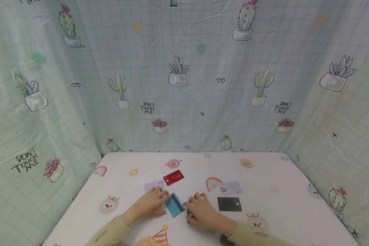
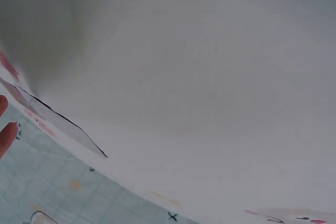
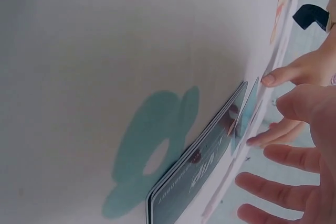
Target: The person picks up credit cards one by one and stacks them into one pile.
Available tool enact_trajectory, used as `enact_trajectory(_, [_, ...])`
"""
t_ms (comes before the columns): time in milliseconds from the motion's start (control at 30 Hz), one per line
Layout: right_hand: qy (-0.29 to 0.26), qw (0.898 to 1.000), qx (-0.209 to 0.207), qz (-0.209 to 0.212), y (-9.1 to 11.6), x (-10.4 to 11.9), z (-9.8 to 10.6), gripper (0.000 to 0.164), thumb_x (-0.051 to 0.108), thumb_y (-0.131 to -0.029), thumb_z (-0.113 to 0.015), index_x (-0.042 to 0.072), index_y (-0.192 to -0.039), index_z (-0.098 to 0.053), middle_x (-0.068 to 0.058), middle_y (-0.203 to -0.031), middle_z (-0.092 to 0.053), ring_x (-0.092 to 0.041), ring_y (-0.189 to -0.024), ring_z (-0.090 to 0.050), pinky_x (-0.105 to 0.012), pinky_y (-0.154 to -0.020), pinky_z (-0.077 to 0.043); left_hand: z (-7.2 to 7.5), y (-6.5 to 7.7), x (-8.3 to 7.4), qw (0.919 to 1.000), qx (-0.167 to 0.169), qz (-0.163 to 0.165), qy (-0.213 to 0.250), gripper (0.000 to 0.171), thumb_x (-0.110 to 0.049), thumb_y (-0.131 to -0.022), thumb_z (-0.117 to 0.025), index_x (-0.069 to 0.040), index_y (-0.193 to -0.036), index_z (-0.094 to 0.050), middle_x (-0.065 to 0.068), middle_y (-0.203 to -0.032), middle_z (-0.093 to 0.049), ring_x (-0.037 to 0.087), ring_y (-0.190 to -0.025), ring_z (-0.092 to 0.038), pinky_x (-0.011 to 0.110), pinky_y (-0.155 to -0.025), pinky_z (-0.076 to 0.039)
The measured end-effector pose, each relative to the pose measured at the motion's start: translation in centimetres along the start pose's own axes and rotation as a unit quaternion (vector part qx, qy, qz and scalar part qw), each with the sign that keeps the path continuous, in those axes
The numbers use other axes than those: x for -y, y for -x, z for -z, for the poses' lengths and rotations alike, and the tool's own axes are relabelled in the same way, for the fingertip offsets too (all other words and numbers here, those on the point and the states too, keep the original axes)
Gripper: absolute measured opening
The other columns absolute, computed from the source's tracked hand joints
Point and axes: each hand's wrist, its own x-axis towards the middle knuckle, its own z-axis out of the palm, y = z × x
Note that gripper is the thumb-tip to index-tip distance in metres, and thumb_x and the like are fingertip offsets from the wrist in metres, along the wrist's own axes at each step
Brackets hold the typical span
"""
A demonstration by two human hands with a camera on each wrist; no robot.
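Observation:
My left hand (image 1: 150, 203) is at the left edge of a blue card with a dark stripe (image 1: 174, 205), fingers loosely bent. Behind its fingertips lies a lavender card (image 1: 153, 185), partly covered; in the left wrist view only two fingertips (image 2: 7, 136) show, beside a pale card (image 2: 63, 124). My right hand (image 1: 204, 213) hovers over dark cards, which it mostly hides in the head view. From the right wrist, the dark VIP cards (image 3: 199, 174) lie stacked on the table, and the right hand (image 3: 299, 166) has its fingers spread and apart from them.
A red VIP card (image 1: 173, 177) lies behind the blue one. To the right are a silvery card (image 1: 231, 188) and a black card (image 1: 229, 204). The white table (image 1: 279, 212) has printed cartoon patterns, and a cactus-print curtain (image 1: 203, 95) surrounds it.

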Motion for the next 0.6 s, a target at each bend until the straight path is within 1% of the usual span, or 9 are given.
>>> enact_trajectory(200, [0.018, 1.000, 0.009, 0.005, -0.4, 0.3, -0.4, 0.041, 0.046, -0.083, -0.053, 0.024, -0.118, -0.049, 0.004, -0.104, -0.055, -0.015, -0.095, -0.044, -0.045, -0.086, -0.038, -0.3, -0.2, 0.4, 1.0000, 0.008, 0.000, 0.006, 0.065, -0.058, -0.079, -0.050, -0.017, -0.130, -0.046, 0.002, -0.124, -0.053, 0.024, -0.112, -0.048, 0.043, -0.095, -0.039])
enact_trajectory(333, [0.037, 0.999, 0.014, 0.008, -0.9, 0.7, -0.6, 0.043, 0.049, -0.084, -0.051, 0.024, -0.118, -0.049, 0.003, -0.106, -0.056, -0.017, -0.097, -0.046, -0.046, -0.086, -0.039, -0.7, -0.3, 0.7, 0.9998, 0.003, -0.006, 0.018, 0.068, -0.061, -0.079, -0.048, -0.016, -0.130, -0.045, 0.002, -0.125, -0.053, 0.026, -0.114, -0.048, 0.045, -0.095, -0.038])
enact_trajectory(467, [0.045, 0.999, 0.009, 0.011, -1.2, 1.0, -0.7, 0.043, 0.050, -0.083, -0.051, 0.024, -0.118, -0.050, 0.002, -0.106, -0.056, -0.017, -0.097, -0.047, -0.046, -0.087, -0.039, -0.9, -0.5, 0.9, 0.9998, 0.001, -0.007, 0.019, 0.070, -0.063, -0.079, -0.046, -0.016, -0.131, -0.045, 0.002, -0.126, -0.053, 0.027, -0.115, -0.048, 0.046, -0.095, -0.038])
enact_trajectory(600, [0.036, 0.999, 0.009, 0.013, -1.5, 1.3, -0.8, 0.044, 0.049, -0.084, -0.051, 0.024, -0.120, -0.049, 0.001, -0.107, -0.056, -0.018, -0.099, -0.046, -0.047, -0.088, -0.038, -1.1, -0.7, 1.0, 0.9997, 0.019, -0.001, 0.018, 0.072, -0.065, -0.079, -0.042, -0.018, -0.132, -0.043, 0.001, -0.129, -0.051, 0.027, -0.118, -0.046, 0.047, -0.096, -0.037])
